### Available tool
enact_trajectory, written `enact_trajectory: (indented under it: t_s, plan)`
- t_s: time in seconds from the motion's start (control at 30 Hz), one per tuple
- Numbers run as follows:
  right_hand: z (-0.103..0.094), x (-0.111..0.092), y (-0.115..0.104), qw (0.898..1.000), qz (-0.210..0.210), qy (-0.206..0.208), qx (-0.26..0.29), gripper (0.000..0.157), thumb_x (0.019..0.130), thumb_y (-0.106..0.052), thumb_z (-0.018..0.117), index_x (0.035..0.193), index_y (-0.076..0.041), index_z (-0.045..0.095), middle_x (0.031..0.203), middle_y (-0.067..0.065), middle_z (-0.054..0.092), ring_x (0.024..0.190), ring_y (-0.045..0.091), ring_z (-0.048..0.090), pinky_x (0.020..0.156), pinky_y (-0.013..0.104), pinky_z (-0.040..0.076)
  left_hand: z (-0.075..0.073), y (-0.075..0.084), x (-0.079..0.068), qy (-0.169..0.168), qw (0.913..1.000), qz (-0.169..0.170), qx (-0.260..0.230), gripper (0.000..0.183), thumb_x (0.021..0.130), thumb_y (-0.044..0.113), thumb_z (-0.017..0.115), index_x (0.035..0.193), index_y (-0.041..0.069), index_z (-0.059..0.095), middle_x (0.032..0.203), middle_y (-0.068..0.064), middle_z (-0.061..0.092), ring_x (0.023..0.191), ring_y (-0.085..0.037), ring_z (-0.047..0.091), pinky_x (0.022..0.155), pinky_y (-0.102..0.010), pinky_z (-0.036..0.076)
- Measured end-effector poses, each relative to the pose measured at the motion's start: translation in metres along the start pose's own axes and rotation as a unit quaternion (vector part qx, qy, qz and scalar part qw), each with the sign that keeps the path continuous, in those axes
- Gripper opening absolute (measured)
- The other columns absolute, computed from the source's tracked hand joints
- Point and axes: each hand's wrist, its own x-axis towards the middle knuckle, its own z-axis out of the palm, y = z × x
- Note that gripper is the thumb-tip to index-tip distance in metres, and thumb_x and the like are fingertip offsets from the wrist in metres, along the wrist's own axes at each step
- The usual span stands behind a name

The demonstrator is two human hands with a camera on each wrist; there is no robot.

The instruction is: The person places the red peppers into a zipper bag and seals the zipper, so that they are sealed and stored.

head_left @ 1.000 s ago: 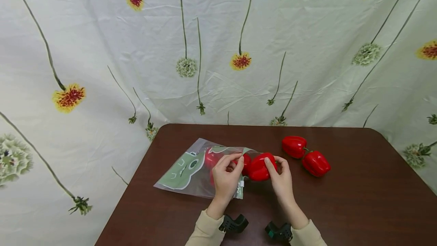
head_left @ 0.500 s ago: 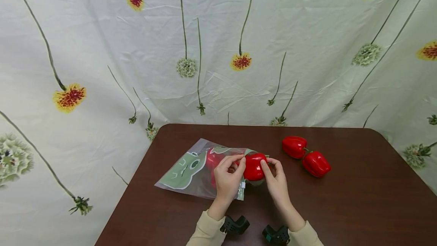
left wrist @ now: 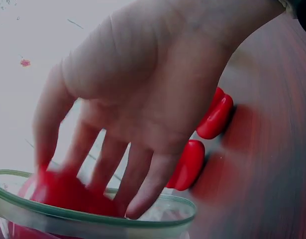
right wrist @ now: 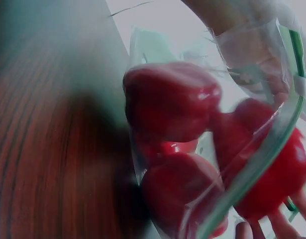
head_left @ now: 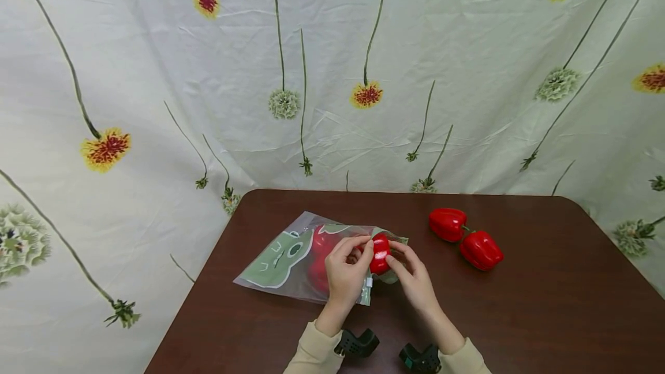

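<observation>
My left hand (head_left: 345, 270) pinches the mouth edge of a clear zip bag (head_left: 306, 284) with a green cartoon print, lying on the table. Red bell peppers (right wrist: 180, 191) show through the plastic inside it. At the mouth, my right hand (head_left: 418, 284) holds another red bell pepper (head_left: 380, 254) by thumb and fingers, its left part inside the bag. In the left wrist view the right hand (left wrist: 138, 94) reaches down to this pepper (left wrist: 68, 194) within the green zip rim. The right wrist view shows the pepper (right wrist: 272, 174) crossing the rim, with right fingertips (right wrist: 282, 224) behind it.
Two more red bell peppers, one farther back (head_left: 448, 224) and one nearer (head_left: 481, 250), lie on the dark brown table (head_left: 540, 299) to the right. A white slider (head_left: 369, 281) sits on the bag's zip. Behind the table hangs a flower-print cloth (head_left: 332, 131).
The right hand has moved left with its bell pepper, which has gone from outside the bag mouth to partly within it. The left hand has stayed at the bag's edge.
</observation>
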Motion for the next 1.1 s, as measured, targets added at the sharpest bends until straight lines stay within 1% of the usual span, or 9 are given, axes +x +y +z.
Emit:
enact_trajectory:
  t_s: [0.13, 0.2, 0.27, 0.33, 0.43, 0.67, 0.77, 0.9, 1.1]
  plan:
    - [0.006, -0.002, 0.004, 0.997, -0.044, -0.051, -0.038, 0.029, 0.092, -0.011, 0.059, 0.12, -0.005, 0.061, 0.12, 0.01, 0.058, 0.108, 0.025, 0.056, 0.09, 0.036, 0.047, 0.0, 0.0, 0.0, -0.001, 1.0, 0.006, -0.001, 0.01, 0.077, -0.008, 0.07, 0.087, -0.007, 0.07, 0.074, -0.013, 0.064, 0.054, -0.018, 0.051, 0.049, -0.023, 0.046]
    - [0.008, -0.003, 0.005, 0.996, -0.047, -0.062, -0.042, 0.026, 0.093, -0.01, 0.056, 0.118, -0.005, 0.062, 0.119, 0.008, 0.059, 0.105, 0.021, 0.057, 0.09, 0.034, 0.047, 0.0, 0.0, 0.0, 0.003, 0.9999, 0.014, 0.001, 0.01, 0.077, -0.009, 0.07, 0.087, -0.007, 0.07, 0.074, -0.013, 0.063, 0.054, -0.018, 0.051, 0.048, -0.024, 0.046]
    - [0.009, -0.003, 0.005, 0.997, -0.033, -0.063, -0.034, 0.024, 0.095, -0.01, 0.053, 0.116, -0.005, 0.063, 0.116, 0.007, 0.061, 0.101, 0.018, 0.058, 0.089, 0.032, 0.048, 0.0, 0.001, 0.001, 0.008, 0.9998, 0.019, 0.003, 0.011, 0.077, -0.009, 0.07, 0.087, -0.007, 0.07, 0.074, -0.014, 0.063, 0.054, -0.019, 0.051, 0.048, -0.024, 0.047]
    - [0.01, -0.004, 0.004, 0.998, -0.016, -0.055, -0.028, 0.023, 0.096, -0.01, 0.051, 0.114, -0.005, 0.064, 0.113, 0.007, 0.063, 0.099, 0.018, 0.059, 0.089, 0.032, 0.048, 0.0, 0.001, 0.001, 0.011, 0.9997, 0.021, 0.004, 0.011, 0.076, -0.01, 0.07, 0.087, -0.006, 0.07, 0.074, -0.014, 0.063, 0.054, -0.019, 0.05, 0.048, -0.025, 0.047]
    - [0.009, -0.004, 0.003, 0.999, -0.002, -0.043, -0.016, 0.022, 0.097, -0.012, 0.049, 0.112, -0.003, 0.064, 0.112, 0.01, 0.063, 0.1, 0.023, 0.06, 0.09, 0.034, 0.048, 0.0, 0.001, 0.001, 0.012, 0.9997, 0.02, 0.005, 0.012, 0.075, -0.01, 0.07, 0.086, -0.006, 0.071, 0.074, -0.014, 0.064, 0.054, -0.019, 0.051, 0.048, -0.024, 0.047]
    - [0.003, -0.001, 0.003, 0.999, -0.002, -0.001, -0.039, 0.021, 0.097, -0.015, 0.052, 0.108, -0.003, 0.065, 0.104, 0.011, 0.065, 0.094, 0.034, 0.058, 0.082, 0.029, 0.05, 0.0, 0.001, 0.001, 0.009, 0.9997, 0.021, 0.007, 0.011, 0.076, -0.01, 0.07, 0.086, -0.006, 0.07, 0.074, -0.014, 0.063, 0.054, -0.019, 0.051, 0.049, -0.026, 0.048]
    - [-0.001, 0.001, 0.002, 0.998, 0.006, 0.012, -0.055, 0.02, 0.096, -0.016, 0.053, 0.108, -0.004, 0.065, 0.106, 0.009, 0.065, 0.095, 0.03, 0.057, 0.081, 0.029, 0.048, -0.001, 0.0, 0.001, 0.011, 0.9996, 0.023, 0.008, 0.011, 0.076, -0.01, 0.07, 0.086, -0.006, 0.07, 0.074, -0.013, 0.063, 0.054, -0.019, 0.05, 0.049, -0.026, 0.048]
    - [-0.01, 0.005, 0.001, 0.998, 0.015, 0.029, -0.06, 0.021, 0.095, -0.016, 0.055, 0.109, -0.004, 0.065, 0.111, 0.009, 0.065, 0.099, 0.018, 0.057, 0.086, 0.027, 0.045, -0.001, -0.001, 0.001, 0.014, 0.9995, 0.028, 0.006, 0.011, 0.076, -0.01, 0.07, 0.086, -0.006, 0.07, 0.073, -0.013, 0.063, 0.054, -0.019, 0.05, 0.049, -0.025, 0.048]
    - [-0.028, 0.01, -0.001, 0.996, 0.026, 0.07, -0.048, 0.023, 0.094, -0.017, 0.057, 0.111, -0.002, 0.063, 0.113, 0.013, 0.063, 0.096, 0.008, 0.054, 0.081, 0.019, 0.044, -0.001, -0.001, 0.002, 0.018, 0.9993, 0.032, -0.004, 0.012, 0.076, -0.011, 0.069, 0.086, -0.004, 0.07, 0.074, -0.014, 0.063, 0.054, -0.019, 0.05, 0.049, -0.025, 0.048]
